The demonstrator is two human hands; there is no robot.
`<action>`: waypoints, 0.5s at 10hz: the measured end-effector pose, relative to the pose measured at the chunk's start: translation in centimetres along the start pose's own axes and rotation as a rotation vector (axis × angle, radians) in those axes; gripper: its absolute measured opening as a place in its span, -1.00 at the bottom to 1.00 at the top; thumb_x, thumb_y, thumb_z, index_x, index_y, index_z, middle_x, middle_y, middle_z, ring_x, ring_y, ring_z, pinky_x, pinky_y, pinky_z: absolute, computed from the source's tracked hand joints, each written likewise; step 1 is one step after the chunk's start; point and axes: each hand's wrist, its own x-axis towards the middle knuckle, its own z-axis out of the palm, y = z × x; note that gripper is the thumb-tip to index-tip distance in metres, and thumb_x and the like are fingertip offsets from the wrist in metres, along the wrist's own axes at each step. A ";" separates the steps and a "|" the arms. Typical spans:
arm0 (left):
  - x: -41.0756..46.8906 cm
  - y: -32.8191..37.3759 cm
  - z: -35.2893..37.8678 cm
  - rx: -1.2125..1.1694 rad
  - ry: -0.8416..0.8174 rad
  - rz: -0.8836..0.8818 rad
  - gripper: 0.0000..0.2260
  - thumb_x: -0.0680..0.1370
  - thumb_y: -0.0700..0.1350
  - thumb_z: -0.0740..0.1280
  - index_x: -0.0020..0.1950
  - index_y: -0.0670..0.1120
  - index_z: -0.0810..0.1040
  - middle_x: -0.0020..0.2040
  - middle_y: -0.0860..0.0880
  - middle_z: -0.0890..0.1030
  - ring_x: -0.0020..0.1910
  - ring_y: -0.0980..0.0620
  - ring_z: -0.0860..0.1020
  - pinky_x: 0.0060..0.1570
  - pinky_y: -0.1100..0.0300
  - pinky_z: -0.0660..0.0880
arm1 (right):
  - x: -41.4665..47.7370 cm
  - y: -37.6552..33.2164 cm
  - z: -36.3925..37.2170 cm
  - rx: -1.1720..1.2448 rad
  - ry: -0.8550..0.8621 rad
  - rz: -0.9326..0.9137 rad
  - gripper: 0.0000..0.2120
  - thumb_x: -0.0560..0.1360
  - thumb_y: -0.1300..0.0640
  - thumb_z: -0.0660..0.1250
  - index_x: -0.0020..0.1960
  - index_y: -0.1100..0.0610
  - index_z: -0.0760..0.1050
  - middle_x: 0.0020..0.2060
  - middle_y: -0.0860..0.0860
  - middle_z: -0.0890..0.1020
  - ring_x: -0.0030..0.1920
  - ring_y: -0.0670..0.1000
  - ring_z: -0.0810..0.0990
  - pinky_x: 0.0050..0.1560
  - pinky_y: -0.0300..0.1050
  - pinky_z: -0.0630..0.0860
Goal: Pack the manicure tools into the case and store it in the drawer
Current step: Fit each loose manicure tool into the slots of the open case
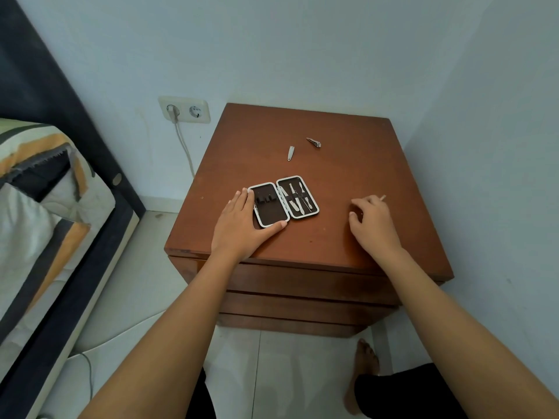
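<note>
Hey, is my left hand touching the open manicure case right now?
Touching. The head view shows the left hand lying flat on the nightstand, fingers against the open manicure case's left edge and thumb pressed along its near edge, no gap visible.

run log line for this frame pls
case open, some tools strapped in | left hand flat on case | right hand picking up thin tool | two clippers loose on nightstand

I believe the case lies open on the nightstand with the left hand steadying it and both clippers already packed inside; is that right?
Not quite. The head view shows both clippers loose on the nightstand, behind the open case. The left hand does steady it.
</note>
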 end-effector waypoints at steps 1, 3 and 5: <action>0.0 0.0 0.0 -0.002 0.005 0.004 -0.09 0.40 0.45 0.14 0.55 -0.09 0.01 0.57 -0.01 0.05 0.54 0.04 -0.01 0.48 0.12 -0.05 | 0.1 -0.2 0.1 0.056 0.014 -0.075 -0.84 0.50 0.24 0.26 0.02 0.22 0.58 -0.02 0.13 0.57 0.12 0.15 0.49 0.13 -0.05 0.42; 0.0 -0.1 0.0 0.003 0.003 0.004 -0.08 0.40 0.45 0.14 0.55 -0.09 0.01 0.57 -0.02 0.04 0.54 0.04 -0.01 0.48 0.13 -0.05 | -0.9 0.4 0.1 0.148 0.028 -0.156 -0.92 0.46 0.27 0.33 -0.09 0.18 0.60 -0.13 0.05 0.58 -0.09 -0.01 0.53 -0.05 -0.30 0.42; 0.0 -0.1 0.0 -0.003 0.000 0.003 -0.08 0.40 0.45 0.14 0.55 -0.09 0.00 0.57 -0.02 0.04 0.54 0.04 -0.02 0.48 0.13 -0.06 | -1.7 2.0 -0.5 0.165 0.127 -0.120 -0.92 0.45 0.27 0.35 -0.06 0.17 0.59 -0.12 0.00 0.50 -0.10 -0.05 0.50 -0.09 -0.41 0.36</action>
